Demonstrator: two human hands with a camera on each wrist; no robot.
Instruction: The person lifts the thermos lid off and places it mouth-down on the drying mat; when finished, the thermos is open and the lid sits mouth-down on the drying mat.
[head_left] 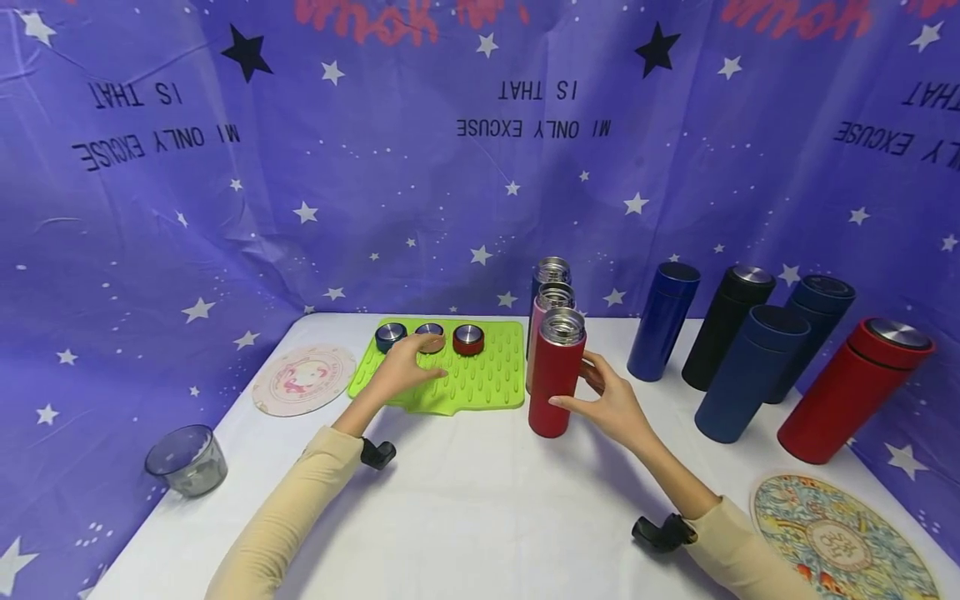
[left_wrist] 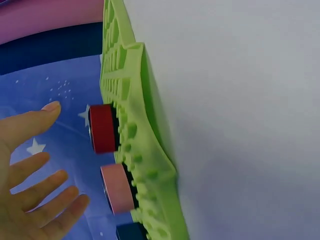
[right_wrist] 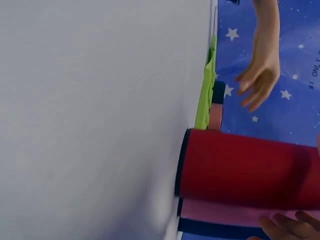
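Note:
My left hand [head_left: 405, 367] hovers over the green ribbed mat [head_left: 495, 375], fingers spread and holding nothing. In the left wrist view a red lid [left_wrist: 103, 128], a pink lid [left_wrist: 119, 189] and a dark blue lid [left_wrist: 131, 231] line the mat; the hand stands apart from them. My right hand [head_left: 611, 408] is around the right side of an upright lidless red thermos bottle [head_left: 553, 383], thumb in front and fingers loosely behind. Behind this bottle stand a lidless pink bottle [head_left: 538, 321] and a lidless blue bottle [head_left: 542, 275], both mostly hidden.
On the right stand several capped bottles: a bright blue one [head_left: 660, 325], a black one [head_left: 723, 333], dark blue ones [head_left: 750, 375] and a red one [head_left: 851, 396]. A patterned round mat [head_left: 840, 533] lies at front right. A pink round mat [head_left: 303, 381] and a glass cup [head_left: 191, 467] are left.

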